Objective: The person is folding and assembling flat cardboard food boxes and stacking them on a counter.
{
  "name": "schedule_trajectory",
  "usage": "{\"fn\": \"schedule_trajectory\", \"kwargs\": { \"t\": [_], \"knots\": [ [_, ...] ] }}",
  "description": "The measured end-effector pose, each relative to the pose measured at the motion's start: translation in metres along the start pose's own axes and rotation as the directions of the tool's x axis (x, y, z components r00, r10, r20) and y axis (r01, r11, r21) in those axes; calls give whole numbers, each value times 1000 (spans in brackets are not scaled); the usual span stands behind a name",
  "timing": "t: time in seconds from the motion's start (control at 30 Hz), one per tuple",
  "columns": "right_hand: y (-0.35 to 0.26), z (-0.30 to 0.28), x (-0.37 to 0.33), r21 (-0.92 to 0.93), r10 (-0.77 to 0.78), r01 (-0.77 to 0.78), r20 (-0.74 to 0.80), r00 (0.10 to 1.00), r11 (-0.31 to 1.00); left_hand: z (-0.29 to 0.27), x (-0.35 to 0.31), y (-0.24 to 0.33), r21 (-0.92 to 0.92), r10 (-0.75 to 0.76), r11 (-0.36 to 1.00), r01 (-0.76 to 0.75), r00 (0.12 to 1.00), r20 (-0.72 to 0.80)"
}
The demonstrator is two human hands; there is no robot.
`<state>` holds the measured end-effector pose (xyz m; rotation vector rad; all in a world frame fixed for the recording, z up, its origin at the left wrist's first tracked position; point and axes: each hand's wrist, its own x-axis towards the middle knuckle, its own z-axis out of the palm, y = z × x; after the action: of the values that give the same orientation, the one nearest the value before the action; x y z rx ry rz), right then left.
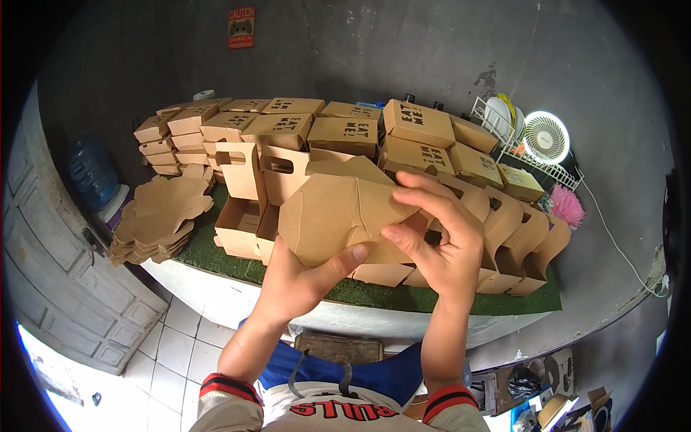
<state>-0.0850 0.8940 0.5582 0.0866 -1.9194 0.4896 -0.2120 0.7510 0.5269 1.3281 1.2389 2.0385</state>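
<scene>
A brown cardboard box (324,209), partly folded with creased flaps, is held up in front of me between both hands. My left hand (309,281) grips its lower left edge, the thumb lying across the near face and the other fingers hidden behind it. My right hand (446,237) pinches the right side, its thumb on the near flap and its fingers curled over the upper right edge. Behind and below stand open boxes with handle cutouts (239,173), and a row of similar handled boxes (529,252) runs to the right.
A stack of flat cardboard blanks (162,209) lies at the left of the green-covered table (194,252). Closed printed boxes (345,133) are piled along the back. At the right are a wire dish rack (540,165), a lit round fan (546,137) and a pink fluffy thing (566,207).
</scene>
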Motion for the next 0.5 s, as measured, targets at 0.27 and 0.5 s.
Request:
{"fn": "schedule_trajectory", "kwargs": {
  "t": [0.27, 0.5],
  "knots": [
    [-5, -2, 6, -117, -201, 196, -29, 979, 973, 0, 0, 4, -79, 40, 996, -37, 998, 43],
    [-11, -5, 6, -145, -246, 238, -35, 969, 960, -1, -8, 10, -71, 31, 997, -27, 997, 67]
  ]
}}
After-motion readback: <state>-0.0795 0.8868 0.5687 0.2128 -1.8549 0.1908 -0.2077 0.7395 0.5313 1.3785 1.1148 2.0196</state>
